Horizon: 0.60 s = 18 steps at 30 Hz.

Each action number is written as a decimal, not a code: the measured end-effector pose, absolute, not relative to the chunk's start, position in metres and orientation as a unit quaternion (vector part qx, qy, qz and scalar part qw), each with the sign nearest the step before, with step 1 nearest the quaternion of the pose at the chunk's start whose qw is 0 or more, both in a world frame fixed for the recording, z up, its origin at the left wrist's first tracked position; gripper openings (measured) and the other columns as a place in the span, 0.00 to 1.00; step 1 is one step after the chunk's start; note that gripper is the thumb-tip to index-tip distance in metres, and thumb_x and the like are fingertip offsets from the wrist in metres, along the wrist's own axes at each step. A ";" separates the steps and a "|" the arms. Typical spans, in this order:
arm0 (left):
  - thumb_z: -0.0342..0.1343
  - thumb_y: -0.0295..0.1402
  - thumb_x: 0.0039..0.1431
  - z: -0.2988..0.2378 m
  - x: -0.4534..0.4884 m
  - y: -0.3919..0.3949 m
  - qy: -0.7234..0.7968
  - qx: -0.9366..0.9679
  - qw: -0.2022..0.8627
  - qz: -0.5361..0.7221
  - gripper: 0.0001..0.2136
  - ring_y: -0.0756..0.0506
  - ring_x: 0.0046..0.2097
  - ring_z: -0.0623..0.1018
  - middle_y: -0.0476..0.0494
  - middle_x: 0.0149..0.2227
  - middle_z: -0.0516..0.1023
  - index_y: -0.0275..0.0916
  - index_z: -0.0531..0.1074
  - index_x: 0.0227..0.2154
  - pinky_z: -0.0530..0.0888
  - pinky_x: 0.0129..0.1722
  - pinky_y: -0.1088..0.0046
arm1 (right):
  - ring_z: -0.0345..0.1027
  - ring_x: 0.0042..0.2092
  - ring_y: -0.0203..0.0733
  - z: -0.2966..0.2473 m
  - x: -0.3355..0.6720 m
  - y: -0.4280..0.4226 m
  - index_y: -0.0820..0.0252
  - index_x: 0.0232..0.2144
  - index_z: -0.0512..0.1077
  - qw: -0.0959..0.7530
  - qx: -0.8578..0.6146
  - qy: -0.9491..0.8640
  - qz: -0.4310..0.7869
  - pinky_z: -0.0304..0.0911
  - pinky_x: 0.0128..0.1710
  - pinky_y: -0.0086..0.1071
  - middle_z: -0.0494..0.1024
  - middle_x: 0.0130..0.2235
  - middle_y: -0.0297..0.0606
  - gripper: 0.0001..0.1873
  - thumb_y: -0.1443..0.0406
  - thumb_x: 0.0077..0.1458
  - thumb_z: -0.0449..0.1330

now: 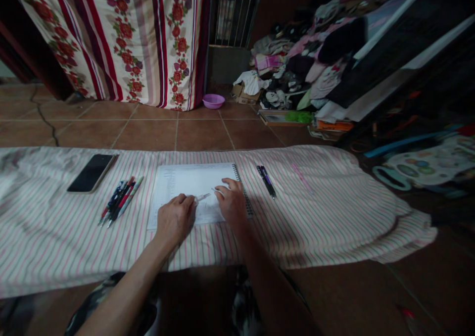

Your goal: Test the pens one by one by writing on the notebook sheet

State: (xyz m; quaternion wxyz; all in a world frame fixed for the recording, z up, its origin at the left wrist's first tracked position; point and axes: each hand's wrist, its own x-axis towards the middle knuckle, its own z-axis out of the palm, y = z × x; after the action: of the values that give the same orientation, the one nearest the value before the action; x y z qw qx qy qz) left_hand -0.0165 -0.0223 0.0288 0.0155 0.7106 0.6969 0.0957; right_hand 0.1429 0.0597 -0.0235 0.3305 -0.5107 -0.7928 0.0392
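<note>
Left hand (176,215): we clamp a clear pen (202,197).
Right hand (230,203): over the spiral notebook (193,177); we cannot tell its grip.
Dark pens (266,181): at the notebook's three o'clock.

Forearms (139,274) and hands (176,214) are bare, and the dark legwear (245,301) has pale blotches.

Left hand (176,213) curled, right hand (231,201) half-curled (both forearms (131,281) extended)
</note>
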 end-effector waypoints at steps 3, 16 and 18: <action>0.38 0.36 0.64 0.029 -0.016 -0.022 0.697 0.711 0.013 0.093 0.15 0.46 0.37 0.75 0.46 0.34 0.74 0.41 0.70 0.38 0.63 0.27 0.73 | 0.60 0.47 0.48 -0.022 0.143 0.059 0.60 0.34 0.76 0.332 -0.508 -0.793 0.042 0.60 0.48 0.41 0.71 0.44 0.45 0.08 0.68 0.51 0.59; 0.38 0.36 0.64 0.024 -0.017 -0.022 0.694 0.715 -0.005 0.091 0.15 0.46 0.36 0.74 0.47 0.33 0.74 0.41 0.71 0.37 0.62 0.26 0.73 | 0.62 0.44 0.46 -0.018 0.150 0.057 0.61 0.35 0.77 0.348 -0.508 -0.787 0.050 0.60 0.47 0.37 0.74 0.41 0.44 0.09 0.69 0.52 0.57; 0.39 0.36 0.64 0.023 -0.017 -0.022 0.694 0.713 -0.006 0.094 0.14 0.46 0.36 0.74 0.47 0.33 0.74 0.41 0.71 0.37 0.61 0.26 0.73 | 0.64 0.42 0.45 -0.015 0.150 0.056 0.61 0.34 0.77 0.359 -0.504 -0.783 0.055 0.61 0.45 0.36 0.75 0.39 0.43 0.09 0.68 0.53 0.57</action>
State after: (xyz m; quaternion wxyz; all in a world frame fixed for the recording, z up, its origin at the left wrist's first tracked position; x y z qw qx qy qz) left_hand -0.0167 -0.0219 0.0234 -0.0060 0.7134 0.6944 0.0936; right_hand 0.1496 0.0564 -0.0152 0.3593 -0.5042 -0.7834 0.0547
